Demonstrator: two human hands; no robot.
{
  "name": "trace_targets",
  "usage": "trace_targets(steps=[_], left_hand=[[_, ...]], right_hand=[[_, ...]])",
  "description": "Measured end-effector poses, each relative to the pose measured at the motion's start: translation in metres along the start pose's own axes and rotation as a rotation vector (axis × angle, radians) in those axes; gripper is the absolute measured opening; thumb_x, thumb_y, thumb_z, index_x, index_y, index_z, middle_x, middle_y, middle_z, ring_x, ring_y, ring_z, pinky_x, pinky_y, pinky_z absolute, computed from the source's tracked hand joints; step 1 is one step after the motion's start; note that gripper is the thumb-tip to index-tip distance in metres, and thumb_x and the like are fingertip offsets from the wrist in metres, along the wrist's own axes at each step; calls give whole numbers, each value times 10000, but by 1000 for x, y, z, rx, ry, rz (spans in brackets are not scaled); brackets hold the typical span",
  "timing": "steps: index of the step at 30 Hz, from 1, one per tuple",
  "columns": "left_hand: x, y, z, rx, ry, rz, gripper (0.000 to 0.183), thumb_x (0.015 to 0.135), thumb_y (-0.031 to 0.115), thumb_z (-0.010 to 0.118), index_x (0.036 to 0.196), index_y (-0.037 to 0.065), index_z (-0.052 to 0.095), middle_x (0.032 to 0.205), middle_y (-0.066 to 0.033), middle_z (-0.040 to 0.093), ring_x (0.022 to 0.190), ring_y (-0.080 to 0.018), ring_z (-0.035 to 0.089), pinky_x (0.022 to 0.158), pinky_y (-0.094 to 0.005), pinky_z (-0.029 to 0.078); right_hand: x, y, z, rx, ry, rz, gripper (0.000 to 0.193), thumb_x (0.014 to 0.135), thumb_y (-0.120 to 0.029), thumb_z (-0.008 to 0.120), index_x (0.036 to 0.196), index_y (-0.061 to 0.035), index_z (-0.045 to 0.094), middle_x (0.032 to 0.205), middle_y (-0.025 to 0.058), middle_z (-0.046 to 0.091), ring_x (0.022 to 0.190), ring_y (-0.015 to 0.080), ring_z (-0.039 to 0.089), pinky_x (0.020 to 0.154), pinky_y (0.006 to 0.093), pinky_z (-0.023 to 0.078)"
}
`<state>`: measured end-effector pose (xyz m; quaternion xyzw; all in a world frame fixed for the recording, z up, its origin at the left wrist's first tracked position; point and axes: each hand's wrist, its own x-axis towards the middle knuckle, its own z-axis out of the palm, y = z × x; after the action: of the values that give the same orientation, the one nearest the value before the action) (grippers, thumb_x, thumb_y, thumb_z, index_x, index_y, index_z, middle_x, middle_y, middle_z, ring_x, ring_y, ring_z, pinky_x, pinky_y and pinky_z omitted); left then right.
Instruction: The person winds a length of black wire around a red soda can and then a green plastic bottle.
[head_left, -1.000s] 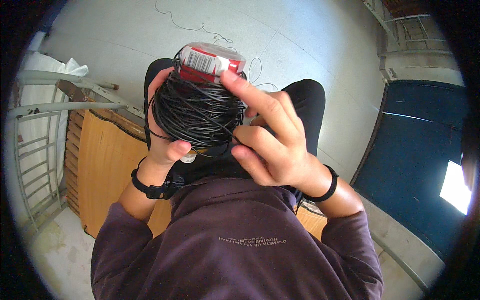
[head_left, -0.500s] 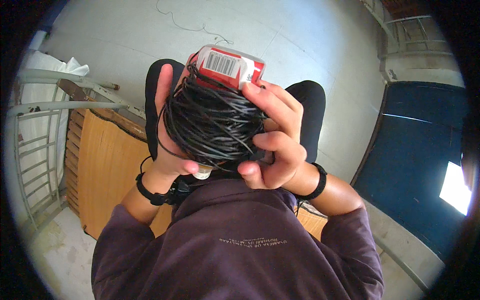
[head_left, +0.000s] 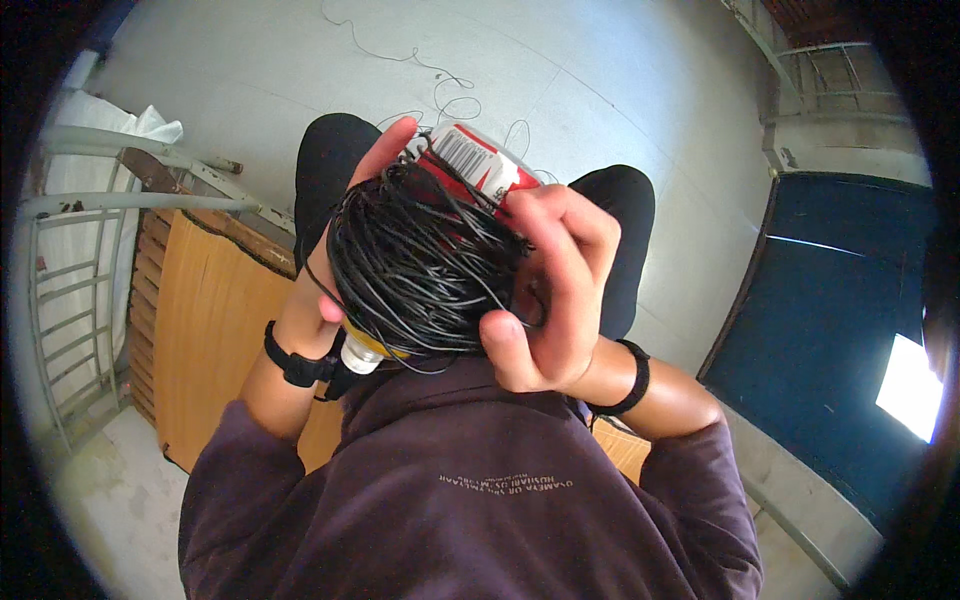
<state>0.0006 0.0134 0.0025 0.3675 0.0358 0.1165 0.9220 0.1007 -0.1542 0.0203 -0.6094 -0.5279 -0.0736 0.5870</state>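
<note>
A bottle with a red and white label (head_left: 500, 180) is held over my lap, its white cap (head_left: 360, 356) pointing down and left toward me. Thin black cord (head_left: 430, 265) is wound thickly around the bottle's middle. My left hand (head_left: 308, 290) grips it from the left, with one finger stretched along the far side and the thumb near the cap; the other fingers are hidden beneath. Curled around the right side, my right hand (head_left: 575, 275) has its fingertips against the cord and label end, the thumb bent near the windings.
Loose cord (head_left: 460, 100) trails in loops across the pale floor beyond my knees. On the left stand a metal bed frame (head_left: 85, 205) and a wooden board (head_left: 220, 330). A dark blue panel (head_left: 820, 280) lies to the right.
The bottle has turned and tilted, so its cap shows more at lower left and its label end has shifted right and nearer. More loose cord shows on the floor.
</note>
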Motion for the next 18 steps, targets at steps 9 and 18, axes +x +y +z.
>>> trace_targets(steps=[9, 18], left_hand=[[-25, 7, -16, -75, 17, -44, 1519, 499, 626, 985, 1619, -2, 172, 1542, -159, 494, 1414, -270, 507, 1204, -420, 404], [2, -4, -10, 106, 80, 32, 1447, 490, 613, 1005, 1569, -37, 295, 1513, -154, 514, 1401, -257, 517, 1199, -409, 405]], right_hand=[[25, -3, -15, 40, -281, -29, 367, 900, 1, 655, 1262, 42, 693, 1203, 184, 589, 1062, 266, 599, 937, 349, 493], [18, -7, -20, -49, -145, 34, 560, 837, -217, 770, 1340, 10, 675, 1296, 193, 582, 1129, 315, 588, 925, 403, 501]])
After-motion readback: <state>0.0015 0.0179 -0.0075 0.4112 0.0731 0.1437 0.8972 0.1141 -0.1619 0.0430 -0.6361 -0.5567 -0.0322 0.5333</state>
